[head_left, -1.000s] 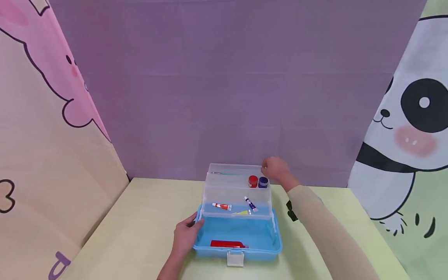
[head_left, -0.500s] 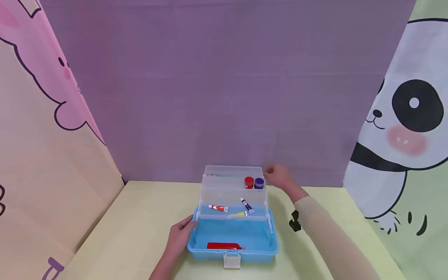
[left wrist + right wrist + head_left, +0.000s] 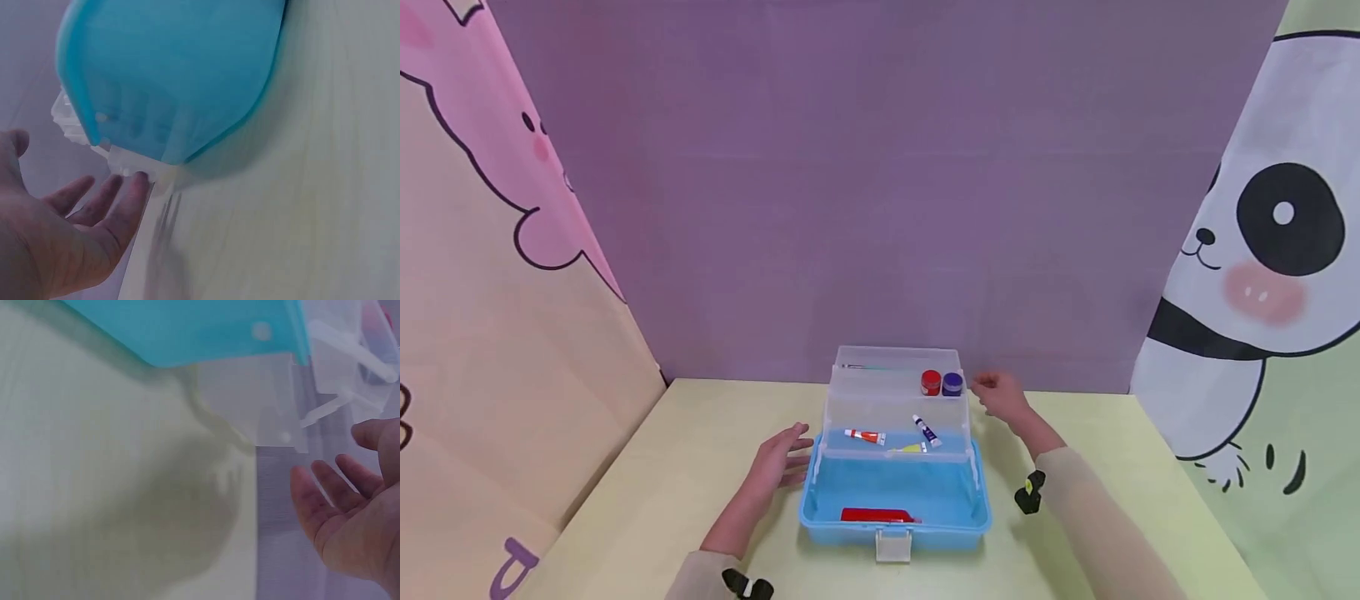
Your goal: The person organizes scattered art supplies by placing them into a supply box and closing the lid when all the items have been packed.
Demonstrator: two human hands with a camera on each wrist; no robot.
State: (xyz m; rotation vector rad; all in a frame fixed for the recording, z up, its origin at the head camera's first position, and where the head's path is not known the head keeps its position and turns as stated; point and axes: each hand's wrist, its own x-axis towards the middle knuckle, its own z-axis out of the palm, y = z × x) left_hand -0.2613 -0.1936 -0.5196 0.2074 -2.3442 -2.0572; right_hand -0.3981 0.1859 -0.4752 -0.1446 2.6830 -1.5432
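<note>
A blue plastic storage box (image 3: 842, 536) stands unfolded on the table, with two clear trays raised above its base. A red bottle (image 3: 876, 515) lies in the base. The lower tray (image 3: 842, 412) bears an orange paint tube (image 3: 865, 437), a purple one (image 3: 927, 432) and a yellow one (image 3: 912, 448). A red jar (image 3: 931, 382), a purple jar (image 3: 952, 384) and a thin brush (image 3: 865, 367) are in the upper tray. My left hand (image 3: 780, 461) is beside the box's left side, fingers spread, holding nothing. To the right of the upper tray, my right hand (image 3: 356, 512) hovers with relaxed fingers, also holding nothing.
The pale table (image 3: 700, 483) ends at a purple cloth backdrop (image 3: 895, 183) just behind the box. Printed cloths flank it, one with a panda (image 3: 1225, 367) on the right. A white latch (image 3: 892, 547) hangs at the box's front.
My left hand has let go of the box's left rim and spread its fingers beside it. My right hand has moved off the raised lid's corner, slightly down and right.
</note>
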